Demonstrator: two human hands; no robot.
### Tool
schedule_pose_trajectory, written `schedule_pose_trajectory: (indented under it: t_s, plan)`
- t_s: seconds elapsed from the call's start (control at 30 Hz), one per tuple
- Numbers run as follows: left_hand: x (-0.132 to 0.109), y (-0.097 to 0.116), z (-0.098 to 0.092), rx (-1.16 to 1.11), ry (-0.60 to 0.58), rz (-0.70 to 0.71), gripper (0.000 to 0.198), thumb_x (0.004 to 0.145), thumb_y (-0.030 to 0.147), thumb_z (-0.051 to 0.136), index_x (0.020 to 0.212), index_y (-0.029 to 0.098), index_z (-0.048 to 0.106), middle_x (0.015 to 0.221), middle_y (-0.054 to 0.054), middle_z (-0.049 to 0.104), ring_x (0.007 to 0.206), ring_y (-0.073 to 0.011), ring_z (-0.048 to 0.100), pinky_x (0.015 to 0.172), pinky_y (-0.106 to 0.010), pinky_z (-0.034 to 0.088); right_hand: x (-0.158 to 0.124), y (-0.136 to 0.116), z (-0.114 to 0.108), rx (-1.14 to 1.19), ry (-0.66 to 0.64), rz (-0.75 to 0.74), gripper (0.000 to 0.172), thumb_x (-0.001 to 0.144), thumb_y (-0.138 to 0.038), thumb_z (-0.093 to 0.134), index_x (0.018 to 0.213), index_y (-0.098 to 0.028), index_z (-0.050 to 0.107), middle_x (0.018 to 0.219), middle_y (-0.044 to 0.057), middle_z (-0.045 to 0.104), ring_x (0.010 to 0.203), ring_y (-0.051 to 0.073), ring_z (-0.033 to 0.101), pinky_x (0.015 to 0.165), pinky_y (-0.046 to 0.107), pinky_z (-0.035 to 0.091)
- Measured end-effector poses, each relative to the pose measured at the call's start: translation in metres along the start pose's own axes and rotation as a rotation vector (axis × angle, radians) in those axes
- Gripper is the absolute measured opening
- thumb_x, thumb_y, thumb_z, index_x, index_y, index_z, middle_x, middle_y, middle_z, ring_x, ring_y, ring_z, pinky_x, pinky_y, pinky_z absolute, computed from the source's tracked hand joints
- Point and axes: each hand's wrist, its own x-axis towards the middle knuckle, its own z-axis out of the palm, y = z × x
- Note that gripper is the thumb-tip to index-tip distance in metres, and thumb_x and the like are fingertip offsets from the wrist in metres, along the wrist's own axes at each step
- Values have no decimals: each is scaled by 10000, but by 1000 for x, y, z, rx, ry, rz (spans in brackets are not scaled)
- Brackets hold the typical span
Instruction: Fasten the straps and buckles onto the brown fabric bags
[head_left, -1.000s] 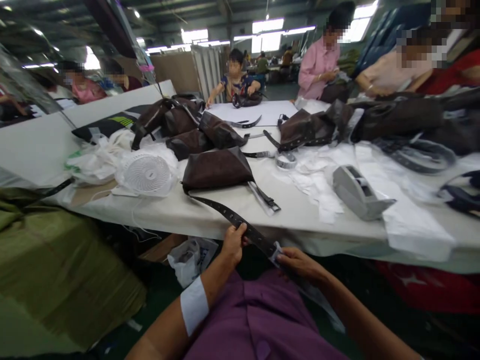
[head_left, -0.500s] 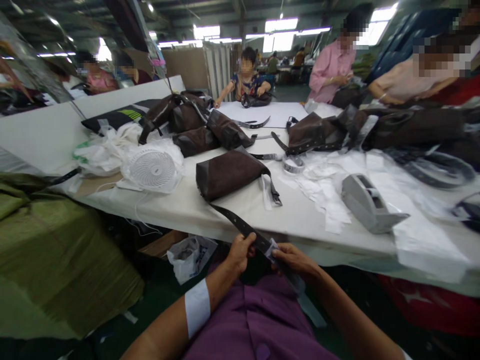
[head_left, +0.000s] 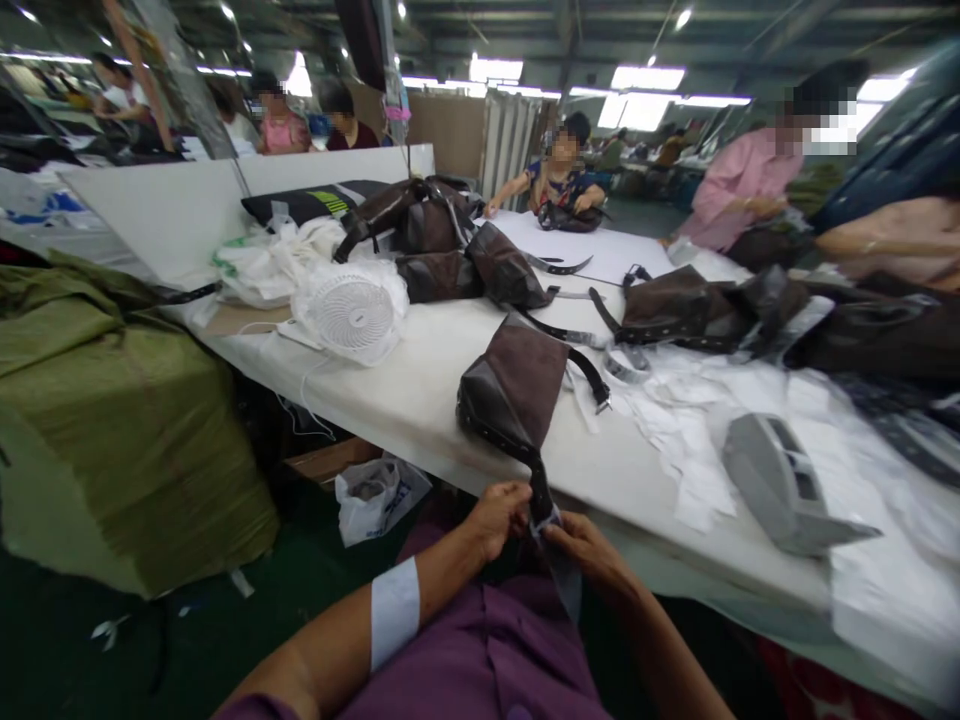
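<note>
My left hand (head_left: pixel 495 520) and my right hand (head_left: pixel 589 555) meet just below the table's near edge. Both pinch a dark studded strap (head_left: pixel 541 497) with a row of holes, near its end. A clear plastic sleeve (head_left: pixel 561 570) wraps that end and hangs down between my hands. The strap runs up to a dark brown bag (head_left: pixel 514 385), which lies on the table close to the edge. A thinner black strap with a metal buckle (head_left: pixel 592 380) lies beside the bag.
More brown bags (head_left: pixel 439 240) and a white fan (head_left: pixel 352 315) stand on the white table (head_left: pixel 390 385), with a grey tape dispenser (head_left: pixel 787 485) among paper scraps (head_left: pixel 682 440). A green sack (head_left: pixel 112 430) sits left. Co-workers (head_left: pixel 559 175) work across the table.
The view has swung, tilting the table. The bag has turned, with its strap now running more steeply toward me. My hands have drawn closer together.
</note>
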Motion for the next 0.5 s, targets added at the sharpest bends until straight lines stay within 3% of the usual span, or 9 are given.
schedule_pose_trajectory:
  t_s: [0.13, 0.23, 0.4, 0.5]
  plan:
    - [21, 17, -2, -149, 60, -100, 262, 651, 313, 717, 774, 133, 571, 632, 6, 557, 408, -36, 357, 394, -170, 185, 1, -1, 4, -39, 52, 12, 500, 740, -631, 555, 809, -137, 528, 619, 22, 574, 503, 130, 518, 460, 221, 359]
    - [29, 17, 1, -109, -5, -72, 277, 608, 279, 759, 760, 125, 585, 615, 14, 546, 416, -39, 365, 396, -178, 206, 3, -5, -1, -72, 137, -14, 464, 774, -605, 521, 812, -142, 529, 627, 26, 580, 513, 133, 516, 473, 226, 369]
    - [5, -7, 11, -113, -59, -66, 356, 599, 291, 767, 889, 133, 632, 764, -38, 639, 598, -122, 559, 528, -230, 404, 12, -18, -13, -451, 310, -163, 336, 833, -446, 445, 744, -147, 567, 680, 21, 580, 638, 154, 515, 579, 248, 379]
    - [-13, -12, 12, -44, -105, -99, 417, 616, 304, 762, 985, 158, 633, 839, -48, 661, 697, -148, 593, 562, -222, 410, 23, -22, -8, -663, 462, -190, 247, 799, -364, 467, 687, -159, 548, 641, -1, 540, 644, 153, 487, 593, 252, 353]
